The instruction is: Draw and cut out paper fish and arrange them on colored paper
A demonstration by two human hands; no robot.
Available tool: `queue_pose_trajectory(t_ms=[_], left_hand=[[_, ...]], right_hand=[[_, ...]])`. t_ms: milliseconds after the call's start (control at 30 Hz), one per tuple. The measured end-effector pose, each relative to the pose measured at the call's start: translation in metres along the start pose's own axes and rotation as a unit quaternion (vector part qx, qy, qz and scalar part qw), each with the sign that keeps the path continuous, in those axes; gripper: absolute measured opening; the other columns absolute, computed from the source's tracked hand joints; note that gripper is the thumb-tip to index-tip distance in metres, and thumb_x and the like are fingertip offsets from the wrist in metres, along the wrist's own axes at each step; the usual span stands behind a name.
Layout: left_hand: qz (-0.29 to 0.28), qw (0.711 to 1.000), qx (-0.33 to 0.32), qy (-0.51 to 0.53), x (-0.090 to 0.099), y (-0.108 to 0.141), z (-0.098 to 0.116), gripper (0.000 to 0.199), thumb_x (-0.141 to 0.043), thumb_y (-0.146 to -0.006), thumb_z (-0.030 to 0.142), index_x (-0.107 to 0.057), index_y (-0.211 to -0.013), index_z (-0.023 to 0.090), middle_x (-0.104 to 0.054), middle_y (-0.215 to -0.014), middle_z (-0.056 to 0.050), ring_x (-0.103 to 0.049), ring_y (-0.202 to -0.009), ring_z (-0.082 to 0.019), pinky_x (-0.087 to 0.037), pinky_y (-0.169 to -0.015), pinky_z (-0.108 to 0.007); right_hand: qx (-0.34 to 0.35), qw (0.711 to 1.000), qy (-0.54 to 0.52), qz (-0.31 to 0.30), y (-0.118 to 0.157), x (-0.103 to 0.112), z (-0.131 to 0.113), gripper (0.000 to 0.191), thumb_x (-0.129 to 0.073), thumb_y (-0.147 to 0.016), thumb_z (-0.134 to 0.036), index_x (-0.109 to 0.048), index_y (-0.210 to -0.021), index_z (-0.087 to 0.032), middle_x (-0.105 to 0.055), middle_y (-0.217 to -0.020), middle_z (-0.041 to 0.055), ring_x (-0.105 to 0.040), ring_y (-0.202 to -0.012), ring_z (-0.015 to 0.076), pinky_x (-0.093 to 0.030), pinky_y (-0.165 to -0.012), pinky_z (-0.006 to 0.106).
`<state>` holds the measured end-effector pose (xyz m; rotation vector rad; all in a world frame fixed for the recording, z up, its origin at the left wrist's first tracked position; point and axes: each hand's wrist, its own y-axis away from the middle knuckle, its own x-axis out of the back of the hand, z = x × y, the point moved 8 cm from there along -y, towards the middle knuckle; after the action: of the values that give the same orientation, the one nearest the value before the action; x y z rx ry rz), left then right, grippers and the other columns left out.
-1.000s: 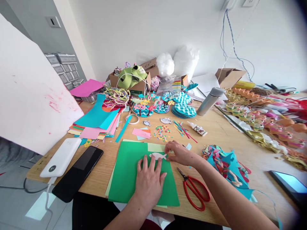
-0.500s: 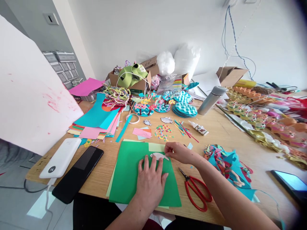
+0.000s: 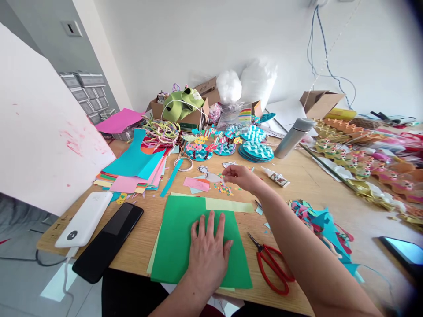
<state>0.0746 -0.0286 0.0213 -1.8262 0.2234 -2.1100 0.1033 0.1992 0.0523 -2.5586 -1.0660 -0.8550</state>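
Observation:
My left hand (image 3: 208, 253) lies flat with spread fingers on a green sheet of paper (image 3: 173, 237), which rests over pale green sheets (image 3: 231, 205). Farther forward, my right hand (image 3: 243, 178) pinches one end of a white paper fish cutout (image 3: 214, 178), slightly blurred. The fish is above the tabletop by a scatter of small coloured paper dots (image 3: 224, 190). Two more fish cutouts are close by: a grey one (image 3: 202, 169) and another (image 3: 228, 164) partly covered by my right hand. Red-handled scissors (image 3: 276, 268) lie right of the green sheet, beneath my right forearm.
At left are a black phone (image 3: 109, 240), a white power bank (image 3: 84, 219) and stacked coloured paper (image 3: 132, 160). A glue bottle (image 3: 276, 177), a steel flask (image 3: 294, 138) and paper scraps (image 3: 322, 224) are at right. Blue wavy paper discs (image 3: 256, 152) stand behind.
My right hand has moved forward, lifting the white paper fish off the green sheet towards the other fish cutouts. My left hand stays on the green sheet.

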Motion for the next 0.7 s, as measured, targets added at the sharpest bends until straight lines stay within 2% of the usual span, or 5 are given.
queue_pose_trajectory(t_ms=[67,233,433,567,700], left_hand=[[-0.004,1.0,0.001,-0.007,-0.002,0.0,0.0,0.052,-0.043,-0.094,0.039,-0.039,-0.144,0.025,-0.047,-0.143,-0.009,-0.043,-0.125,-0.032,-0.038,-0.099,-0.053],[0.002,1.0,0.005,-0.019,-0.004,0.001,0.0,0.051,-0.042,-0.094,0.044,-0.045,-0.141,0.024,-0.051,-0.14,-0.009,-0.043,-0.124,-0.031,-0.037,-0.099,-0.052],[0.004,1.0,0.007,-0.011,-0.002,0.0,0.0,0.052,-0.041,-0.094,0.05,-0.049,-0.138,0.024,-0.053,-0.138,-0.008,-0.044,-0.124,-0.031,-0.036,-0.1,-0.051],[-0.005,1.0,0.009,-0.003,-0.004,-0.001,-0.001,0.051,-0.038,-0.094,0.05,-0.051,-0.137,0.023,-0.054,-0.137,-0.008,-0.044,-0.124,-0.031,-0.036,-0.099,-0.052],[-0.002,1.0,0.012,0.002,-0.003,-0.001,-0.001,0.052,-0.036,-0.095,0.051,-0.053,-0.134,0.022,-0.056,-0.136,-0.009,-0.046,-0.123,-0.032,-0.037,-0.098,-0.053]], right_hand=[[-0.028,0.998,0.043,0.048,-0.029,-0.001,0.003,0.015,-0.059,-0.078,-0.019,-0.061,-0.093,-0.015,-0.065,-0.074,0.0021,-0.06,-0.069,0.0139,-0.046,-0.062,0.024],[-0.045,0.991,0.109,0.068,-0.081,-0.021,0.007,0.021,-0.058,-0.079,-0.011,-0.061,-0.099,-0.013,-0.069,-0.084,0.0047,-0.063,-0.078,0.0152,-0.046,-0.067,0.023],[-0.044,0.965,0.238,0.099,-0.081,-0.024,0.001,0.019,-0.061,-0.082,-0.022,-0.065,-0.099,-0.016,-0.065,-0.106,0.0105,-0.055,-0.107,0.0227,-0.04,-0.087,0.03],[-0.044,0.951,0.301,0.057,-0.078,-0.036,0.0,0.016,-0.066,-0.081,-0.031,-0.068,-0.085,-0.015,-0.067,-0.094,0.0109,-0.058,-0.099,0.0237,-0.04,-0.084,0.029],[-0.04,0.939,0.342,0.025,-0.08,-0.046,0.002,0.016,-0.066,-0.082,-0.029,-0.068,-0.087,-0.014,-0.068,-0.098,0.0128,-0.06,-0.098,0.0239,-0.039,-0.083,0.029]])
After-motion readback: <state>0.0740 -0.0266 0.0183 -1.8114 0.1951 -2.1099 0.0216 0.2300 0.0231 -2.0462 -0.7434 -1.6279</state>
